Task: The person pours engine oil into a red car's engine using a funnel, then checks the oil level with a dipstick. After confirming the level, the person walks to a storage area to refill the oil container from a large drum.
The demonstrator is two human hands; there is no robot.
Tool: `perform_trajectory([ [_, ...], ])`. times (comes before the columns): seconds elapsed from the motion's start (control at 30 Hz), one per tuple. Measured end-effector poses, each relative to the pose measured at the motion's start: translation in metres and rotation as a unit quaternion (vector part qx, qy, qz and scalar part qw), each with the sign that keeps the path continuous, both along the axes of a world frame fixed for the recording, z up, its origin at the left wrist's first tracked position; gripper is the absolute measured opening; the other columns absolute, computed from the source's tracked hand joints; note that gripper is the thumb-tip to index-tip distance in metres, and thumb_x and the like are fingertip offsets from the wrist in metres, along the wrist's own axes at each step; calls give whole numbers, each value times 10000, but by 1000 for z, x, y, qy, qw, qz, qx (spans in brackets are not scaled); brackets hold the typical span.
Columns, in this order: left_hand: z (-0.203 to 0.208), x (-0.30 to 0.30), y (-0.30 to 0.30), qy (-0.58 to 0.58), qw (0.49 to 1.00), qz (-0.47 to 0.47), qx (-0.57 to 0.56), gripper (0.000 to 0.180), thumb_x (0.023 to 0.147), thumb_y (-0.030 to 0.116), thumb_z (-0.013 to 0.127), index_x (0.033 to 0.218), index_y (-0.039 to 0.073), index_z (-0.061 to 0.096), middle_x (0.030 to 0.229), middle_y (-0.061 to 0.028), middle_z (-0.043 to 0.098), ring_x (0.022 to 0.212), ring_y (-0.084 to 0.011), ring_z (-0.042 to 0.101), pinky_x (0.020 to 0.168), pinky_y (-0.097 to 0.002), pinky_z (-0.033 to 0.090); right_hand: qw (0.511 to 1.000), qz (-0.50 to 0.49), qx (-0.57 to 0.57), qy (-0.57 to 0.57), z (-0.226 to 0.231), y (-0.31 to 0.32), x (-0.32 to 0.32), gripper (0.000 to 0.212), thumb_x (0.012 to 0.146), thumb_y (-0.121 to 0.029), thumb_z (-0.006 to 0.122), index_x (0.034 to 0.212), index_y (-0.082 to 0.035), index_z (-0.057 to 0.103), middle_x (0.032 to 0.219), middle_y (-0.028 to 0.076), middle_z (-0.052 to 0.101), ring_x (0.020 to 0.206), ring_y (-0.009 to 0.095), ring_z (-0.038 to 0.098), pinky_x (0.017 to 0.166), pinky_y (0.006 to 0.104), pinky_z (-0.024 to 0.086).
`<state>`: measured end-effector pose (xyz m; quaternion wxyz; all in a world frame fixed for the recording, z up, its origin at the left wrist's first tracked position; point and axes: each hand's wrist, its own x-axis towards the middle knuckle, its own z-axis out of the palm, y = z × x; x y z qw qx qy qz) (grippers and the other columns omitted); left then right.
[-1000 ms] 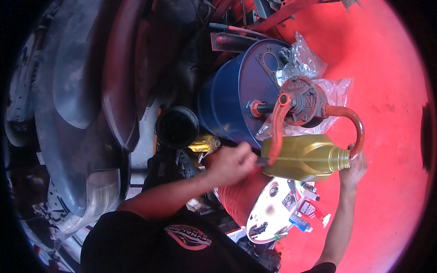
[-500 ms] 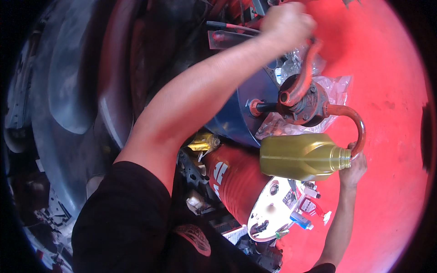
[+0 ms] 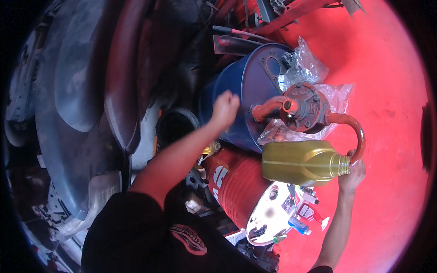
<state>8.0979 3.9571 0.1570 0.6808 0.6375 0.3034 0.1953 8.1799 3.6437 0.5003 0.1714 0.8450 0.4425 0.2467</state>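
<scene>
A rotary hand pump (image 3: 306, 109) with an orange-red crank (image 3: 271, 108) and curved spout (image 3: 357, 127) is fixed to a blue drum (image 3: 246, 86). My left hand (image 3: 226, 109), slightly blurred, is closed in a fist by the crank's outer end, on its handle; the fist hides the grip itself. A gold plastic jug (image 3: 296, 163) lies sideways in the picture, its uncapped mouth at the spout's end. My right hand (image 3: 353, 175) is closed around the jug's neck and the spout tip, with most of its fingers hidden behind them.
Clear plastic bags (image 3: 307, 63) lie around the pump on the blue drum. Below it stands a red drum (image 3: 234, 182), whose white top (image 3: 268, 214) bears several bottles, including a red spray bottle (image 3: 312, 213). Dark curved vehicle panels (image 3: 82, 91) fill the left; a red surface spans the right.
My left hand has swung down and left with the crank, from the top of the view to beside the blue drum. The jug and my right hand have hardly moved.
</scene>
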Motion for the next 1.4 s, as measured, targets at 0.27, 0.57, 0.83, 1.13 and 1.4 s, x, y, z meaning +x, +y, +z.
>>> perform_trajectory([
  [0.27, 222, 124, 96, -162, 967, 65, 184, 348, 900, 300, 543, 905, -29, 660, 895, -277, 685, 886, -454, 677, 812, -500, 540, 998, -49, 29, 23, -8, -4, 2, 230, 775, -73, 699, 987, -52, 611, 848, 100, 619, 696, 323, 602, 599, 439, 464],
  [0.57, 149, -112, -59, -333, 904, -174, 202, 143, 835, 146, 675, 877, 61, 568, 755, -112, 594, 663, -319, 642, 565, -441, 501, 998, -50, 27, 10, -6, 0, -9, 191, 843, -105, 695, 1007, -35, 627, 861, 124, 642, 689, 332, 616, 603, 459, 474],
  [0.83, 51, -82, -30, -67, 989, -131, 24, 210, 969, 171, 589, 862, 17, 494, 655, -185, 565, 594, -355, 618, 559, -404, 471, 999, -36, -12, -8, -3, -4, -9, 126, 925, -92, 643, 1038, -38, 637, 849, 121, 658, 699, 330, 629, 611, 452, 491],
  [1.13, 55, -87, -37, -48, 992, -114, -38, 226, 981, 177, 597, 852, 21, 497, 636, -119, 514, 593, -176, 498, 582, -367, 456, 995, -91, -30, 14, -1, -1, -15, 146, 901, -93, 665, 1031, -36, 632, 859, 119, 661, 711, 334, 636, 621, 446, 494],
  [1.4, 51, 107, 74, 21, 990, 61, 125, 340, 898, 300, 530, 916, -24, 631, 986, -296, 665, 969, -493, 629, 869, -552, 488, 998, -63, -3, 6, -4, 7, -9, 77, 917, -102, 635, 979, -60, 619, 806, 117, 636, 689, 332, 624, 605, 447, 478],
])
